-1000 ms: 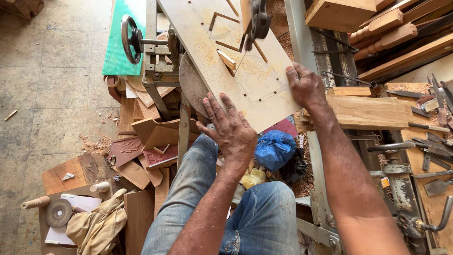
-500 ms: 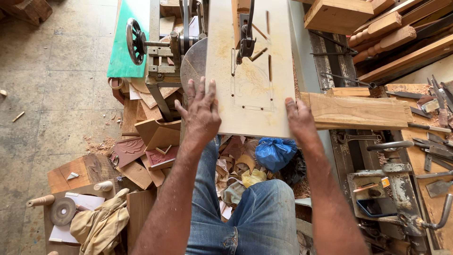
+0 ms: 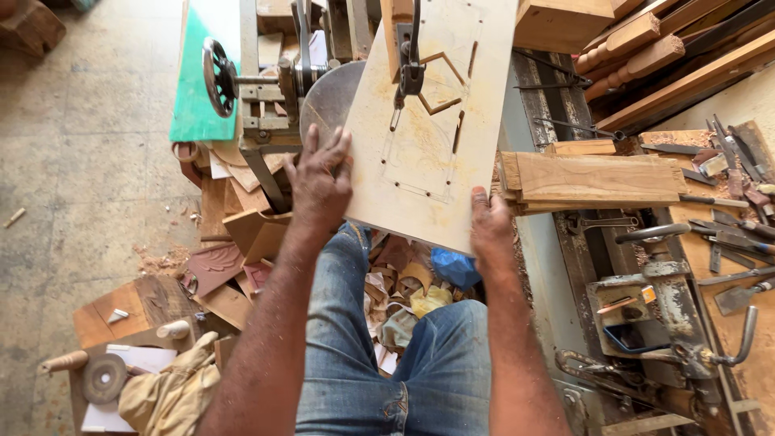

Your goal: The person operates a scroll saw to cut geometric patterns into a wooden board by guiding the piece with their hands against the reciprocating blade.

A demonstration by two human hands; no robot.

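Resting flat on the round saw table [image 3: 327, 101], a pale plywood panel [image 3: 432, 129] is seen under the vertical blade arm [image 3: 410, 56] of a scroll-type saw. Slots are already cut through the panel near the blade, and a pencilled outline with small drilled holes is marked on its near half.

Left hand [image 3: 319, 182]: laid on the panel's left edge, fingers spread wide and extended, palm pressed down over the edge; nothing is enclosed in a closed grasp.

Right hand [image 3: 491, 230]: placed at the panel's near right corner, fingers curled loosely over the near edge, thumb on top. How far the fingers wrap beneath cannot be told.

Both forearms are extended over blue-jeaned knees [image 3: 404, 355].

Surroundings: a green machine housing [image 3: 194, 89] with a black handwheel [image 3: 218, 77] stands to the left of the saw. A thick timber block [image 3: 593, 179] lies just beside the panel's right edge. Offcuts and scrap wood [image 3: 234, 258] are piled on the floor below. Metal tools [image 3: 726, 178] are scattered on the bench at right.
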